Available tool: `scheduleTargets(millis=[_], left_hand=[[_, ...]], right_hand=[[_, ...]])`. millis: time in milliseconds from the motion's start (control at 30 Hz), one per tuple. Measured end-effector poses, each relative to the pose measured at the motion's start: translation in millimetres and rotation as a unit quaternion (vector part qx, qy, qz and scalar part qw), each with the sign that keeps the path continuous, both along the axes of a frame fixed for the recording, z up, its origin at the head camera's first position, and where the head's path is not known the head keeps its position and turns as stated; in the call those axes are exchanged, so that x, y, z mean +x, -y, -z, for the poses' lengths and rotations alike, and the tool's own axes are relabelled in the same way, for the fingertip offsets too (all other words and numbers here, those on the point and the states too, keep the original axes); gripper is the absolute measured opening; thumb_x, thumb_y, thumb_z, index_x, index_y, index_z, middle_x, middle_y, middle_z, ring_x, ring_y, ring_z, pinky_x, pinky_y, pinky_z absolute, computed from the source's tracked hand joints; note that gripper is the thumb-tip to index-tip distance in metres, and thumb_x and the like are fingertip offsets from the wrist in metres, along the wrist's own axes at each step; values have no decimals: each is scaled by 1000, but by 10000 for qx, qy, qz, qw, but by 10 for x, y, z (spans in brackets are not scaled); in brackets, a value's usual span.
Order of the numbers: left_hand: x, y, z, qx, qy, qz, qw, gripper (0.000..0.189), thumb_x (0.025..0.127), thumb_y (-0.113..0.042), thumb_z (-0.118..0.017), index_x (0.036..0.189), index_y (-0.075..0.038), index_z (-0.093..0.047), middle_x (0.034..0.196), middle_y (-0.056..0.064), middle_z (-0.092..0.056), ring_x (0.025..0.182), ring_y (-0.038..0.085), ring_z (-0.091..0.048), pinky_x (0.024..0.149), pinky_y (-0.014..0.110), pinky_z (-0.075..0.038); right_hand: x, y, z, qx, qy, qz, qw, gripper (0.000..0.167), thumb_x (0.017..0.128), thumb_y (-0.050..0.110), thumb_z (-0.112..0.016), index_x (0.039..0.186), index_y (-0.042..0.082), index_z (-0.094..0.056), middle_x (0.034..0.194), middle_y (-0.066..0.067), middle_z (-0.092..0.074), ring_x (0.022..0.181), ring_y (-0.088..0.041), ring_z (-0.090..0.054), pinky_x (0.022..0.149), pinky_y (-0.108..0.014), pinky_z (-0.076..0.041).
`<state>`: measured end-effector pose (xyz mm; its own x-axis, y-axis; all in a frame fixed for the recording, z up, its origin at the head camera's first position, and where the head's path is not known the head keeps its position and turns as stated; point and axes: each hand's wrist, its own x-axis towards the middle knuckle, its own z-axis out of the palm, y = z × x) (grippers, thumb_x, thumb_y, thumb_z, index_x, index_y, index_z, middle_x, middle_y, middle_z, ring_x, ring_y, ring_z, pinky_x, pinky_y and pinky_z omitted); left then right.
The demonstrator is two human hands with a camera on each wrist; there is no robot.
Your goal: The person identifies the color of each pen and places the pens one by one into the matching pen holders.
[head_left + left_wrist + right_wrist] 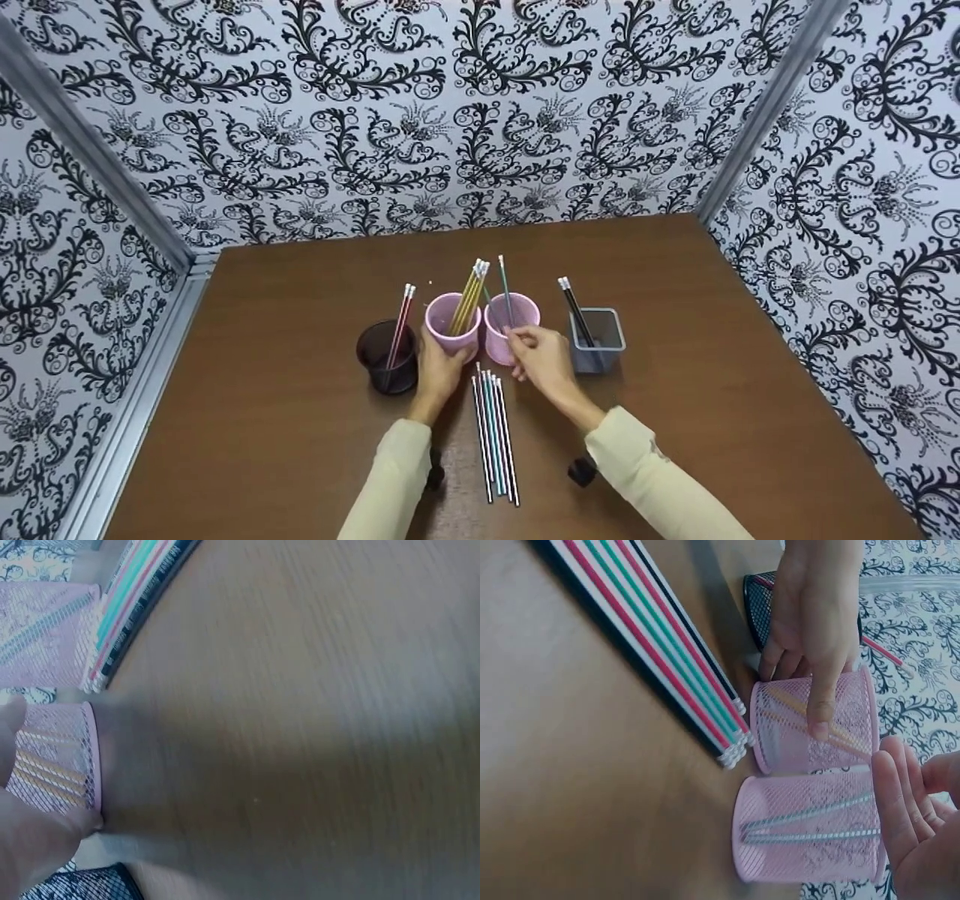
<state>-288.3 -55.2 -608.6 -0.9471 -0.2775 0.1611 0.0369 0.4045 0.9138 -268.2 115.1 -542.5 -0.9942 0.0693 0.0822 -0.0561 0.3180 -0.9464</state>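
My left hand (441, 367) grips the left pink mesh cup (454, 341), thumb along its side in the right wrist view. Several yellow pencils (469, 300) lean in that cup. Right beside it stands a second pink mesh cup (810, 802) holding two green pencils (810, 836), whose lower ends reach its bottom. My right hand (546, 364) is at this cup's rim, its fingers (900, 802) fairly straight and overlapping the upright green pencil. In front of the cups lies a row of black, red and green pencils (493, 435) with white ends.
A black mesh cup (386, 352) with red pencils (403, 319) stands left of the pink cups. At their right is a square grey mesh holder (600, 337) with black pencils (576, 311). Patterned walls (450, 112) border the table (285, 420).
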Motion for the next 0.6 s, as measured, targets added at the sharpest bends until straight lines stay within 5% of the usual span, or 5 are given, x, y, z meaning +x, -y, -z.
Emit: scheduleTargets(millis=[200,300,467,533,600], left_hand=[[159,-18,-15,-510,-89,-227,9984,76,77,-2,-80,141,13,-41,129,33,-59,124,47,-55,108,54,-43],[277,-37,-27,-545,-30,-346,9979,66,78,-1,-79,135,14,-48,124,33,-62,121,46,-58,106,54,-45],[437,-106,-87,-608,342,-421,9967,59,77,1,-76,129,13,-52,119,34,-62,116,48,-59,102,54,-47],[494,-125,-111,-611,472,-409,9962,56,77,0,-75,127,13,-54,115,32,-63,113,47,-60,100,54,-48],[537,-139,-127,-625,505,-359,9961,49,76,1,-75,121,11,-58,108,29,-66,106,45,-63,96,53,-49]], right_hand=[[188,-279,30,-16,-191,228,9996,11,92,5,-66,97,-2,-73,68,-20,-69,47,-16,-62,44,-32,-55],[261,-442,66,291,-697,446,9961,9,92,5,-66,94,2,-74,70,-16,-71,54,-18,-66,46,-24,-53],[257,-743,106,1035,-2274,1117,9618,9,86,-1,-69,89,4,-76,74,-7,-71,67,-4,-62,62,-10,-48],[223,-858,98,990,-2601,1419,9500,9,84,-3,-72,88,3,-76,78,-9,-69,74,-2,-58,68,-9,-45],[179,-967,77,783,-2600,1629,9485,11,82,-3,-75,92,2,-76,87,-11,-66,83,-4,-55,76,-11,-42]])
